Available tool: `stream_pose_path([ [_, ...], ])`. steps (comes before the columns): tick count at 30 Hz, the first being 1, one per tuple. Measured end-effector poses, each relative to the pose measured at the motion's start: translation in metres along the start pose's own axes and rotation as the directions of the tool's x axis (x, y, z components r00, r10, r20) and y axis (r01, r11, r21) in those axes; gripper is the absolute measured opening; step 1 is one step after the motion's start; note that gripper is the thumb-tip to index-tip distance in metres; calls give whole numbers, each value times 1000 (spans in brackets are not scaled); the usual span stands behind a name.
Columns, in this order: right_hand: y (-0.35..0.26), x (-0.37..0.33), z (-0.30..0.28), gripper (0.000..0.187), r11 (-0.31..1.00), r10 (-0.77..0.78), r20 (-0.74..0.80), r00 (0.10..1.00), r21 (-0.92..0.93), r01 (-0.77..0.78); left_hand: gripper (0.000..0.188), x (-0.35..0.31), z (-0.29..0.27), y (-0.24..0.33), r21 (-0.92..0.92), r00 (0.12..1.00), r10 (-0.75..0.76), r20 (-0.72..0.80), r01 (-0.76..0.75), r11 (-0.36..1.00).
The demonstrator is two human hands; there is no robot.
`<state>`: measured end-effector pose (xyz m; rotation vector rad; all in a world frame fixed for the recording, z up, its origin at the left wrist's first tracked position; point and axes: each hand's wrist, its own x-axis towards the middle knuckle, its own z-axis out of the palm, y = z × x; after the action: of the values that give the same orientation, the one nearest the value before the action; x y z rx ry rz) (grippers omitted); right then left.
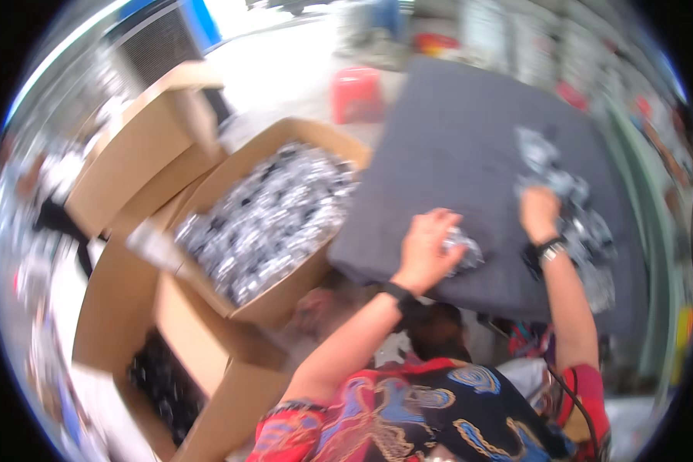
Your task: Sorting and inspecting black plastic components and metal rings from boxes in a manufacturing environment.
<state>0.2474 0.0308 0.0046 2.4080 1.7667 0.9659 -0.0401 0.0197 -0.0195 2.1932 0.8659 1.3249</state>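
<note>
Patterned garment (439, 420) nearest; left hand (430, 248) at clear packet (470, 252) on grey table (454, 131); right hand (540, 212) at loose packets (589, 240), far right; cannot tell either grip; left carton (285, 291) heaped, seemingly nearly full; table packets left.

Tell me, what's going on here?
A person works two-handed over a gray tabletop. The left hand is at a shiny clear packet; the right hand is at a pile of similar ones. Blur hides either grip. To the left, a cardboard box is heaped with shiny packets; a nearer box holds black items.
</note>
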Motion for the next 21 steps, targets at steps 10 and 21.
stream_pose_path([
  [10,20,0,-50,26,470,-299,82,951,879,73,55,2,2,1,-9,1000,-4,16,5,1000],
  [21,-74,-48,-66,28,131,-403,167,900,984,-124,54,14,7,21,108,977,-196,87,186,977],
])
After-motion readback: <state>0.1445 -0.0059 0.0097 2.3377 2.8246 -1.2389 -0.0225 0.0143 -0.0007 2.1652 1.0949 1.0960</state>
